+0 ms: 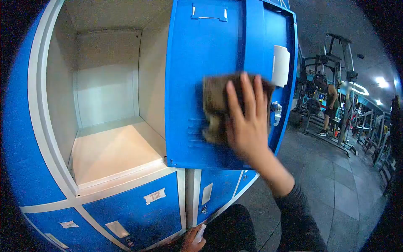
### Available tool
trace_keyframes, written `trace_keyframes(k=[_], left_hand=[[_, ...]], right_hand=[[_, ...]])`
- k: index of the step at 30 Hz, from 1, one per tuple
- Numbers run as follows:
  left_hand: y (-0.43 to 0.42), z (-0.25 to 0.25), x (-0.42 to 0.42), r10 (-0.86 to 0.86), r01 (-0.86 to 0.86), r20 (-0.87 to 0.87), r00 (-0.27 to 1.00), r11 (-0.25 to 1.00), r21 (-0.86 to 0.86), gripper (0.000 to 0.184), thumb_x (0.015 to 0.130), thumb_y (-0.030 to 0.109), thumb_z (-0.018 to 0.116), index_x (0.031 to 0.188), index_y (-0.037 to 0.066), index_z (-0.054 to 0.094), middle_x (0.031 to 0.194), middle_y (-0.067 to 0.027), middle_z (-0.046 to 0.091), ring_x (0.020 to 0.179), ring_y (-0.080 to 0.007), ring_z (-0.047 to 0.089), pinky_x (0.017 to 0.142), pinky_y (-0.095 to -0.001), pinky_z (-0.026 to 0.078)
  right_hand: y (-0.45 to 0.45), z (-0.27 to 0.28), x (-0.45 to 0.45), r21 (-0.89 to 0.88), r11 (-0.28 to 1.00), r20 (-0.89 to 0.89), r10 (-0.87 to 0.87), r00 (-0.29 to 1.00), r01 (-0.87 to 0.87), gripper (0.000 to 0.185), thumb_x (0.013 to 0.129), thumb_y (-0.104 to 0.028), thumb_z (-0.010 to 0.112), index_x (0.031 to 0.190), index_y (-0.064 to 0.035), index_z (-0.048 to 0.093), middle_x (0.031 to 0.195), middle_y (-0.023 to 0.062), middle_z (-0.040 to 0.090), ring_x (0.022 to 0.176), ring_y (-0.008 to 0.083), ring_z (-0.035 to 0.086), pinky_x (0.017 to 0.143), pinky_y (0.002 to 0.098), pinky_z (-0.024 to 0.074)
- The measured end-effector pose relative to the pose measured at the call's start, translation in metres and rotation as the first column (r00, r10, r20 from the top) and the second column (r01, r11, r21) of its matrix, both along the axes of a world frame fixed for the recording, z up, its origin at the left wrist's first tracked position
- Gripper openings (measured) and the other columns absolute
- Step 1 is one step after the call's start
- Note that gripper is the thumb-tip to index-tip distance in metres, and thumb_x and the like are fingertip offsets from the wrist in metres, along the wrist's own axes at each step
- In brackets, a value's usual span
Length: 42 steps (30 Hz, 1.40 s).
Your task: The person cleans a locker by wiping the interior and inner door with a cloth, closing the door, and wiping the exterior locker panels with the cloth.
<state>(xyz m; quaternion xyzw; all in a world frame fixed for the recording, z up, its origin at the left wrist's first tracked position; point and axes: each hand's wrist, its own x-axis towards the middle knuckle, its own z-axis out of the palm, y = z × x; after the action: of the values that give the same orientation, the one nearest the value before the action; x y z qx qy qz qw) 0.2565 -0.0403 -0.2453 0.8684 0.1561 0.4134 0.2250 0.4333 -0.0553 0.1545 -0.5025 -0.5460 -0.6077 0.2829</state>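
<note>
From where I stand, the blue locker door (pixel 210 46) hangs open, its inner face bordered by a raised rim on the far right. Bare panel runs above the brown cloth (pixel 213 98) and off to its left, as far as the open compartment (pixel 109 151). The right side is tighter: the white holder (pixel 280 66) and metal latch (pixel 277 112) sit just beside the cloth, near the rim. Below are the vent slots (pixel 196 133) and the door's bottom edge. Outside the door, dark floor tiles (pixel 323 185) stretch toward a person (pixel 331 101) by the gym racks (pixel 348 84).

The right grip (pixel 249 122) lies over the cloth, fingers extended and slightly parted, palm side to the door; the cloth shows past it, mostly leftward, its outline blurred. Low down, the left grip (pixel 193 242) is closed around a small white object (pixel 200 233), well below the cloth.
</note>
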Motion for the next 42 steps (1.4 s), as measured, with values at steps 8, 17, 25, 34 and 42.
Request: trace_keyframes(k=[8,17,25,34,42], left_hand=[[0.001,-0.003,0.003,0.035,-0.036,-0.019,0.999,0.999,-0.027,0.062,0.075,0.003,0.06,0.134,0.005,0.044,0.124,-0.0211,0.05,0.109,-0.0375,0.052,0.091,-0.0411,0.043],[-0.009,0.018,-0.003,0.047,-0.048,-0.023,0.999,0.998,-0.03,0.06,0.074,0.003,0.06,0.133,0.006,0.046,0.122,-0.0197,0.051,0.103,-0.0362,0.055,0.086,-0.0406,0.047],[-0.007,0.008,0.0,0.032,-0.031,0.003,0.999,0.997,-0.072,0.058,0.074,0.002,0.058,0.132,0.004,0.047,0.121,-0.0192,0.053,0.105,-0.0342,0.056,0.085,-0.0407,0.048],[-0.009,0.001,-0.003,0.081,-0.08,0.048,0.996,0.997,-0.023,0.057,0.074,0.003,0.058,0.131,0.005,0.049,0.122,-0.0189,0.054,0.106,-0.0371,0.055,0.089,-0.0432,0.045],[-0.004,0.005,-0.004,-0.002,-0.023,-0.072,0.997,0.939,-0.342,0.061,0.072,0.007,0.066,0.129,0.003,0.045,0.1,-0.0174,0.058,0.093,-0.0307,0.06,0.079,-0.0393,0.049]], right_hand=[[0.026,0.174,0.017,0.387,0.921,0.182,-0.029,0.983,-0.044,0.052,0.085,-0.024,0.053,0.131,-0.0015,0.041,0.135,0.0285,0.028,0.126,0.0439,0.028,0.107,0.0502,0.0242],[0.012,0.076,0.003,0.214,0.976,0.065,0.028,0.998,-0.041,0.068,0.077,-0.024,0.063,0.139,-0.0127,0.038,0.138,0.0222,0.029,0.131,0.0435,0.024,0.108,0.0468,0.026],[-0.019,-0.07,0.005,-0.184,0.983,0.041,-0.003,0.999,0.01,0.065,0.075,-0.024,0.063,0.137,-0.0146,0.045,0.139,0.0179,0.032,0.13,0.0396,0.028,0.106,0.0515,0.0272],[0.012,0.09,0.014,0.239,0.967,0.167,0.044,0.985,-0.084,0.058,0.08,-0.019,0.061,0.134,-0.0119,0.042,0.133,0.0184,0.034,0.124,0.0423,0.032,0.105,0.0487,0.0299],[0.02,0.164,0.013,0.379,0.925,0.242,-0.114,0.964,0.014,0.054,0.083,-0.023,0.057,0.131,-0.0066,0.042,0.131,0.0207,0.035,0.124,0.0406,0.032,0.106,0.0461,0.0284]])
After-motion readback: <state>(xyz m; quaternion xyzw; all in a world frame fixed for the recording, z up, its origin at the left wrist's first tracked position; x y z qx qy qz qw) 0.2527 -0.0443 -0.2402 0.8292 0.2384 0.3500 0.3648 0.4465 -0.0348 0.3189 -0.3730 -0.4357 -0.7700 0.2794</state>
